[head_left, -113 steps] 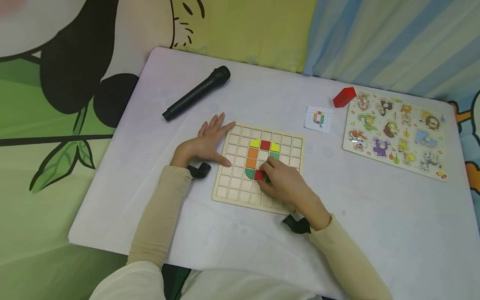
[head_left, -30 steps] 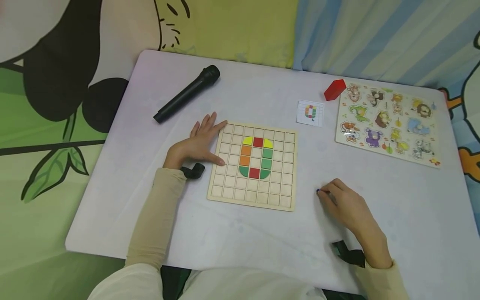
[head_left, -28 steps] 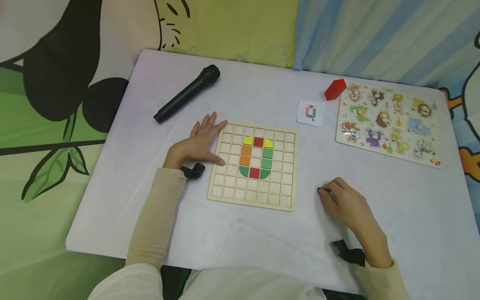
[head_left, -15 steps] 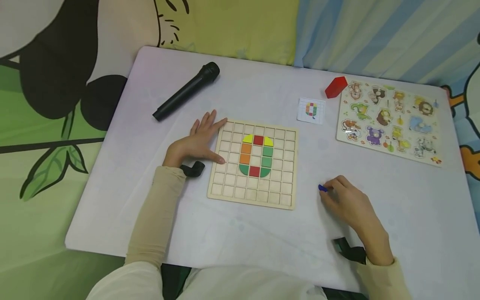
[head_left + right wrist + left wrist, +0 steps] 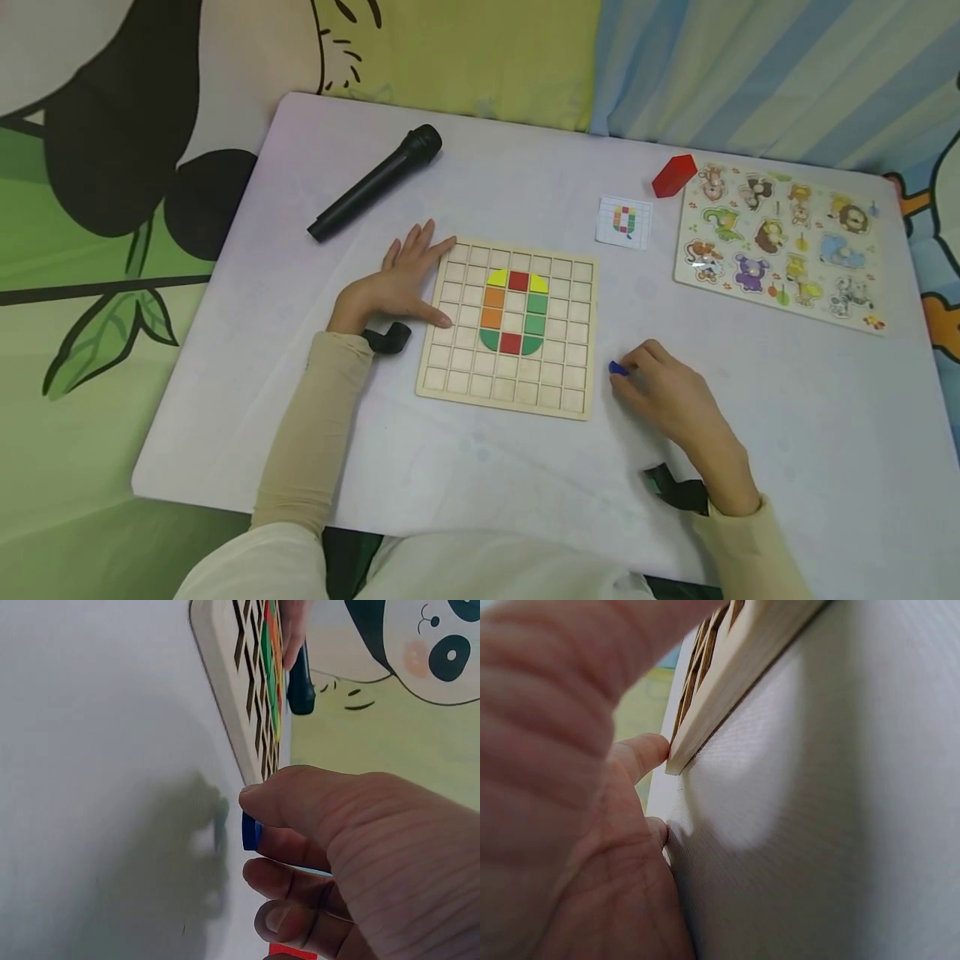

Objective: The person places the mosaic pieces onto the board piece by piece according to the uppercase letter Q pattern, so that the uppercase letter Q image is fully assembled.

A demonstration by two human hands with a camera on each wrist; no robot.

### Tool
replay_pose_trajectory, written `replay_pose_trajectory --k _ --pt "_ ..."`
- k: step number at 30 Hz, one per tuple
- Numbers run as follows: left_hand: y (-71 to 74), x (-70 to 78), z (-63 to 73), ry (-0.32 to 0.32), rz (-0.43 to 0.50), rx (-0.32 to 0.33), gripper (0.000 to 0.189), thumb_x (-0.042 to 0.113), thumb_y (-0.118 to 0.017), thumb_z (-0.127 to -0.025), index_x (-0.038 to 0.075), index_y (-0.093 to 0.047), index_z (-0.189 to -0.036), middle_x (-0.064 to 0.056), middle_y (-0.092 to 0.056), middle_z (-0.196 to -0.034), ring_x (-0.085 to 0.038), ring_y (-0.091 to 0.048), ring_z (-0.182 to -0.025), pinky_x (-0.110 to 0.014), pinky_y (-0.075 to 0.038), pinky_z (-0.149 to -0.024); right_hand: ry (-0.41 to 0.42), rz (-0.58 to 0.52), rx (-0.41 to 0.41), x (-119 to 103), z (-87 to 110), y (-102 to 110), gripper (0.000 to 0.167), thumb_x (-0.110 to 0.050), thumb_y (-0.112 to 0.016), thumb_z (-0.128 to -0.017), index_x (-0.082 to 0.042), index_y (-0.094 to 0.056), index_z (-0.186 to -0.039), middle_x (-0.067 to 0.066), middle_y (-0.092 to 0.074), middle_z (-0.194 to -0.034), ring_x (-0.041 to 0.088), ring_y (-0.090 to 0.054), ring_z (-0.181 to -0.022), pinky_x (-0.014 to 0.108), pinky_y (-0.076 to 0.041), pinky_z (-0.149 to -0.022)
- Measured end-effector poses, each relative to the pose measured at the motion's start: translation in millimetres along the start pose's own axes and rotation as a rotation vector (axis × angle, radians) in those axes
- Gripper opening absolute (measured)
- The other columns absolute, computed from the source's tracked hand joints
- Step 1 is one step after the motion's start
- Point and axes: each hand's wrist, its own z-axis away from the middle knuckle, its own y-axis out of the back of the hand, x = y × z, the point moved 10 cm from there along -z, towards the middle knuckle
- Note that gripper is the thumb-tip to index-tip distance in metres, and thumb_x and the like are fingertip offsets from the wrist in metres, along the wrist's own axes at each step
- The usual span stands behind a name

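A square wooden grid board [image 5: 504, 392] lies on the table, with red, yellow, orange and green tiles set in a ring in its cells. My left hand [image 5: 393, 287] is spread at the board's left side, thumb on the edge and index fingertip at the far left corner. In the left wrist view that fingertip [image 5: 654, 748] touches the board's corner. Just right of the board, my right hand [image 5: 667, 400] pinches a small blue tile [image 5: 618, 368] between thumb and index finger. The right wrist view shows this blue tile [image 5: 250, 831] above the table, its far part covered by the fingers.
A small card [image 5: 624, 222] with a printed coloured ring pattern lies beyond the board. Right of it are a red block [image 5: 674, 176] and an animal picture puzzle [image 5: 780, 250]. A black microphone [image 5: 378, 183] lies at the back left.
My right hand has left the tiles on the board, moved right over the table and now pinches the blue tile, shifting slightly back left toward the board. My left hand stays at the board's edge.
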Motion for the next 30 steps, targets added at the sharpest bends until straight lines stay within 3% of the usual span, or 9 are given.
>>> replay_pose_trajectory --k 18,30 --pt "0.8 2.3 1.3 0.008 0.016 0.002 0.129 0.049 -0.087 -0.066 0.025 -0.001 -0.158 -0.003 0.028 -0.16 -0.02 0.029 -0.146 -0.044 0.018 -0.119 0.271 -0.005 -0.052 -89.2 -31.1 -22.3 0.015 -0.018 -0.074 -0.084 -0.007 -0.066 -0.09 0.0 -0.058 -0.086 0.006 -0.047 -0.059 0.022 -0.045 -0.052" --pt "0.9 1.5 1.6 0.013 -0.001 -0.006 0.129 0.05 -0.086 -0.066 0.025 0.0 -0.158 -0.003 0.029 -0.159 -0.019 0.03 -0.145 -0.042 0.019 -0.118 0.257 0.002 -0.11 -105.0 -45.2 -36.2 0.013 -0.018 -0.071 -0.085 -0.007 -0.065 -0.088 -0.001 -0.054 -0.079 0.008 -0.046 -0.056 0.024 -0.043 -0.049"
